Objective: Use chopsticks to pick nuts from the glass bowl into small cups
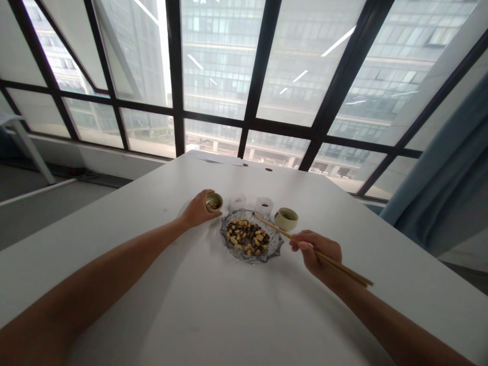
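My left hand (pixel 198 209) is wrapped round a small green cup (pixel 214 202), tilted a little so that a few pale pieces show inside. My right hand (pixel 318 250) grips a pair of wooden chopsticks (pixel 343 267). Their tips reach over the far side of a scalloped glass plate (pixel 275 247), near a dark bit that may be a seed. Peanuts (pixel 238 247) and dark striped sunflower seeds lie mixed on the plate. Just beyond my right hand stands a second green cup (pixel 285 219), with dark marks on its side.
Behind the plate are two small white translucent containers, one on the left (pixel 237 202) and one on the right (pixel 264 206) with something dark inside. The white table (pixel 171 305) runs to a window wall, with paper sheets (pixel 215 158) at its far edge. A blue curtain (pixel 450 173) hangs at right.
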Motion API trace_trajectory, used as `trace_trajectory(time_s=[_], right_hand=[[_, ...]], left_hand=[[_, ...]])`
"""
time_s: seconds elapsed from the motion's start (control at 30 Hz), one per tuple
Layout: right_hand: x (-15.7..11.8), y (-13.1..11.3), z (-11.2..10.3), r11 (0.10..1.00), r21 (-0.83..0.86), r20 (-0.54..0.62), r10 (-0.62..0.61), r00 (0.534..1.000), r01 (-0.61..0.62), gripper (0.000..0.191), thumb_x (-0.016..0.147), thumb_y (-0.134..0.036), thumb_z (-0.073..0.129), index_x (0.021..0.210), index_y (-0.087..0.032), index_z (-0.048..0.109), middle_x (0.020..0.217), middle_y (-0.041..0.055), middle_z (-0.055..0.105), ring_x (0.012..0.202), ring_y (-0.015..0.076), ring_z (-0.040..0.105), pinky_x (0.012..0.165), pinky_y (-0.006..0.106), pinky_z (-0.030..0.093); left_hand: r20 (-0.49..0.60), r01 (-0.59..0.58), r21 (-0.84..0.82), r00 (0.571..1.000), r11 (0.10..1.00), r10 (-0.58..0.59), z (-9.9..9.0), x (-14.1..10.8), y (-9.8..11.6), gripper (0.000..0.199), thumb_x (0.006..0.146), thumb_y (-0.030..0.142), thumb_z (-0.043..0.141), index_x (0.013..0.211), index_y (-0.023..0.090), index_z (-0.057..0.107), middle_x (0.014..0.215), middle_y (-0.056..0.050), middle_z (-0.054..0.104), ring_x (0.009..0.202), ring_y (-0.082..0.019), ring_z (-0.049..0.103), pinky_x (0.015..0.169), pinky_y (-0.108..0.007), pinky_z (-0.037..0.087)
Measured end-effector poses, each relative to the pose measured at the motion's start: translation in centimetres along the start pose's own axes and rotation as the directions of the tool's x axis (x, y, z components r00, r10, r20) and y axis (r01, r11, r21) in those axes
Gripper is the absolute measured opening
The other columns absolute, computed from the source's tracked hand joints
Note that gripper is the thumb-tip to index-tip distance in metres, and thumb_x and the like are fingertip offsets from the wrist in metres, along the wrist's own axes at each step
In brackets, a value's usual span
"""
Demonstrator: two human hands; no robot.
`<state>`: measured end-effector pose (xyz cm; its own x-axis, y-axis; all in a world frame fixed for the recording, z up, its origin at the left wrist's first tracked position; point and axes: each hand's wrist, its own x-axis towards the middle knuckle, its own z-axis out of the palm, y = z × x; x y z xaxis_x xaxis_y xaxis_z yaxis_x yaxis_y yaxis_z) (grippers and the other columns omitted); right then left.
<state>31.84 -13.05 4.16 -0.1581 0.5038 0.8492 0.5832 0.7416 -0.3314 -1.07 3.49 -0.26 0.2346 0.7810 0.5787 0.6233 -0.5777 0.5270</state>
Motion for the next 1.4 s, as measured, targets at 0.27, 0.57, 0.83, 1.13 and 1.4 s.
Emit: trace_trajectory(time_s=[0.27, 0.57, 0.83, 1.13, 1.4], right_hand=[[1.1, -0.3, 0.7, 0.88, 0.304, -0.198, 0.433, 0.879, -0.365, 0.045, 0.091, -0.058, 0.059, 0.072, -0.018, 0.069, 0.053, 0.0026, 0.067, 0.038, 0.0147, 0.061, 0.037, 0.026, 0.05], [1.5, 0.6, -0.1, 0.896, 0.257, -0.226, 0.421, 0.879, -0.363, 0.046, 0.088, -0.061, 0.062, 0.073, -0.018, 0.069, 0.055, 0.0029, 0.068, 0.04, 0.0147, 0.061, 0.038, 0.026, 0.05], [1.8, 2.2, -1.0, 0.911, 0.205, -0.251, 0.402, 0.881, -0.357, 0.048, 0.09, -0.061, 0.059, 0.073, -0.017, 0.069, 0.056, 0.0036, 0.069, 0.041, 0.0144, 0.062, 0.039, 0.025, 0.051], [2.4, 3.3, -1.9, 0.923, 0.167, -0.275, 0.381, 0.883, -0.347, 0.049, 0.089, -0.063, 0.058, 0.072, -0.018, 0.067, 0.054, 0.0028, 0.068, 0.041, 0.0146, 0.062, 0.039, 0.025, 0.051], [2.8, 3.0, -2.3, 0.922, 0.159, -0.288, 0.385, 0.877, -0.353, 0.05, 0.087, -0.066, 0.059, 0.072, -0.018, 0.067, 0.055, 0.0034, 0.068, 0.042, 0.0145, 0.062, 0.04, 0.026, 0.051]], left_hand=[[-0.014, -0.04, 0.032, 0.999, 0.999, 0.041, 0.0, -0.1, 0.2, 0.07, 0.065, 0.045, 0.081, 0.122, 0.018, 0.051, 0.126, -0.015, 0.062, 0.12, -0.031, 0.059, 0.104, -0.044, 0.047], [0.134, 0.316, 0.063, 0.937, 0.947, -0.322, -1.1, 1.9, -0.9, 0.082, 0.061, 0.065, 0.077, 0.122, 0.017, 0.054, 0.116, -0.016, 0.07, 0.104, -0.031, 0.069, 0.09, -0.041, 0.053], [0.256, 0.014, 0.224, 0.964, 0.974, -0.073, 1.3, 6.9, 3.6, 0.077, 0.077, 0.064, 0.065, 0.135, 0.016, 0.051, 0.142, -0.02, 0.056, 0.128, -0.038, 0.055, 0.108, -0.049, 0.039], [0.401, -0.087, 0.227, 0.916, 0.97, -0.012, 5.2, 8.8, 6.6, 0.079, 0.068, 0.039, 0.077, 0.138, 0.019, 0.047, 0.125, -0.017, 0.066, 0.118, -0.037, 0.061, 0.1, -0.048, 0.046], [0.357, -0.303, 0.162, 0.905, 0.939, 0.23, 4.3, 8.9, 6.3, 0.082, 0.063, 0.029, 0.084, 0.137, 0.023, 0.047, 0.128, -0.012, 0.065, 0.122, -0.033, 0.056, 0.105, -0.045, 0.043]])
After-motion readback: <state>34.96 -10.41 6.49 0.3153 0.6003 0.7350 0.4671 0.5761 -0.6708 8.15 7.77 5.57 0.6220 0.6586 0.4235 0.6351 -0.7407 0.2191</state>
